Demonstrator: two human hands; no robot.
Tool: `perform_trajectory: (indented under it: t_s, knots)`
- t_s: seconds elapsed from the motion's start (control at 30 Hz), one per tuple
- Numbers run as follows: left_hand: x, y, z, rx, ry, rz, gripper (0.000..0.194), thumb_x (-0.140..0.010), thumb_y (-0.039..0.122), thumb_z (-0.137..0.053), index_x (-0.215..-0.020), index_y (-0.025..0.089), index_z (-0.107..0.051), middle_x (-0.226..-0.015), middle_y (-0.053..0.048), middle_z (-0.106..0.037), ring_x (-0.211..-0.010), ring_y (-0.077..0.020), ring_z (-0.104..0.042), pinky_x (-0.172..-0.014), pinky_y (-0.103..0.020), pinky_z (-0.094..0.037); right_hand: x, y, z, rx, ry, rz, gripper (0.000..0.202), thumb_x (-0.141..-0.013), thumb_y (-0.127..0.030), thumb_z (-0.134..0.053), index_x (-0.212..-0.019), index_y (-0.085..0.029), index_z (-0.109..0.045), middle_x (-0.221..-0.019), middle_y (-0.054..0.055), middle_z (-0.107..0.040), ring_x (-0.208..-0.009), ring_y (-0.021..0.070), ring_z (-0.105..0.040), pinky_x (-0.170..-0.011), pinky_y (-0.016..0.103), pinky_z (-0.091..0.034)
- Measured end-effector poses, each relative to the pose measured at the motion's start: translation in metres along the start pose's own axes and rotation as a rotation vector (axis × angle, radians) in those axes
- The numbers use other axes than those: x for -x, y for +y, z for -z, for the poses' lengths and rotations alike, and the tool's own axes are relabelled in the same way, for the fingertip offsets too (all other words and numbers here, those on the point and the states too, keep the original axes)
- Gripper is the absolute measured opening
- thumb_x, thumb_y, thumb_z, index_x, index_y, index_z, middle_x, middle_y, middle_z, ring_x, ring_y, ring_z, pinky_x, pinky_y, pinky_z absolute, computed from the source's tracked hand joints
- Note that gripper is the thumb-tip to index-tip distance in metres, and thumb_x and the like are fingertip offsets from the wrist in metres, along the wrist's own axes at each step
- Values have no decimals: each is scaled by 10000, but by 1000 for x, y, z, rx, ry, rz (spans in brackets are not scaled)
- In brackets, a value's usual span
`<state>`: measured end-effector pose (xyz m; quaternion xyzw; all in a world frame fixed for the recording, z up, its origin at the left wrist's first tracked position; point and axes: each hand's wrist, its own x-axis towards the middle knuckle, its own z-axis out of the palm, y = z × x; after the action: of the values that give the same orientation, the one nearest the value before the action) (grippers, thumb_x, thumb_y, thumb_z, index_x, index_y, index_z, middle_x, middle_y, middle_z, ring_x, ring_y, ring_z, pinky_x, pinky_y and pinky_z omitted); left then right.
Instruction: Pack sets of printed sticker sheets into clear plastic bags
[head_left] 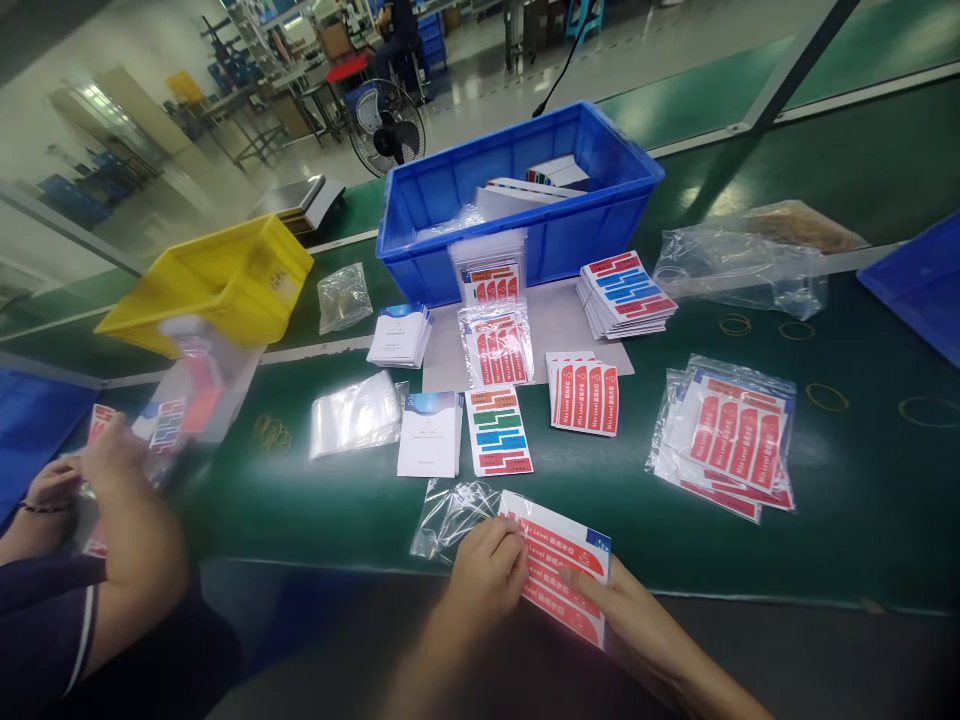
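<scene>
My left hand and my right hand together hold a small stack of sticker sheets with red labels, at the near edge of the green table. The stack's far end sits at the mouth of a clear plastic bag lying flat on the table. My left hand presses on the stack's left side, close to the bag. My right hand supports the stack from below on the right.
Piles of sticker sheets, white booklets and bagged sets lie ahead. A blue bin stands behind them, a yellow bin at left. A co-worker's hands work at far left. Rubber bands lie at right.
</scene>
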<state>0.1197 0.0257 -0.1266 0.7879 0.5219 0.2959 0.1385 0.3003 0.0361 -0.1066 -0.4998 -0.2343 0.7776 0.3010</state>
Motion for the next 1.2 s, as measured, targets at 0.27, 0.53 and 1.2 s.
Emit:
perform_trajectory:
  t_s: [0.27, 0.53, 1.2]
  knots:
    - [-3, 12, 21, -60, 21, 219, 142, -910, 100, -453, -836, 191, -532, -845, -64, -647, -756, -175, -638, -677, -279, -542, 2, -17, -14, 72, 181, -77, 507, -694, -572, -750, -969, -147, -709, -809, 91, -776, -813, 330, -738, -816, 442, -588]
    - [-2, 31, 21, 232, 0, 337, 175, -898, 112, -429, -771, 202, -509, -836, -49, -590, -703, -148, -589, -622, -239, -484, -6, -17, -15, 486, -57, 179, 614, -874, -702, -425, -1028, -160, -670, -1037, 137, -720, -1069, 341, -635, -1001, 503, -471]
    - [-17, 41, 84, 745, 499, 607, 347, -876, 391, -621, -621, 184, -507, -761, 16, -486, -683, -110, -480, -633, -191, -406, -3, -33, -35, 1272, -261, 1318, 517, -850, -336, -649, -1317, -177, -496, -1560, 176, -226, -1426, 314, -270, -1065, 460, -444]
